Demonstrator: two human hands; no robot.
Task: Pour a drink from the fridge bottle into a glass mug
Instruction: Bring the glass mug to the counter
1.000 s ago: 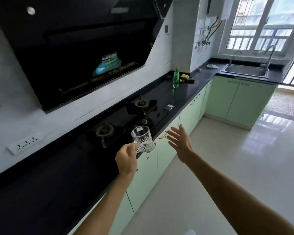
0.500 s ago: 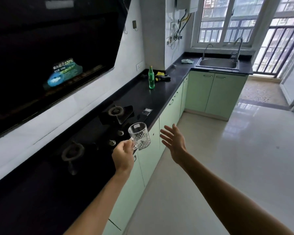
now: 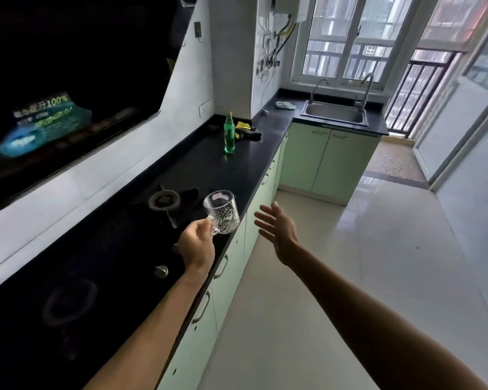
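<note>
Our left hand [image 3: 197, 247] grips the clear patterned glass mug [image 3: 222, 211] by its handle above the black countertop [image 3: 209, 167]; our right hand [image 3: 276, 228] hovers, fingers spread; the green plastic bottle [image 3: 229, 133] stands upright farther along.

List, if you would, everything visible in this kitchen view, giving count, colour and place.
counter: one, black, L-shaped, along the left and far side.
burners: two, dark, set in the counter.
glass mug: one, clear, held over the counter's front edge.
bottle: one, green, upright on the counter, farther along.
cloths: a heap, yellow and black, just behind the bottle.
range hood: one, black, upper left above the burners.
sink: one, steel, in the counter's far end.
taps: two, metal, behind the sink.
cabinets: several, pale green, under the counter.
left hand: one, grips the mug's handle.
right hand: one, fingers spread, right of the glass mug, holding nothing.
</note>
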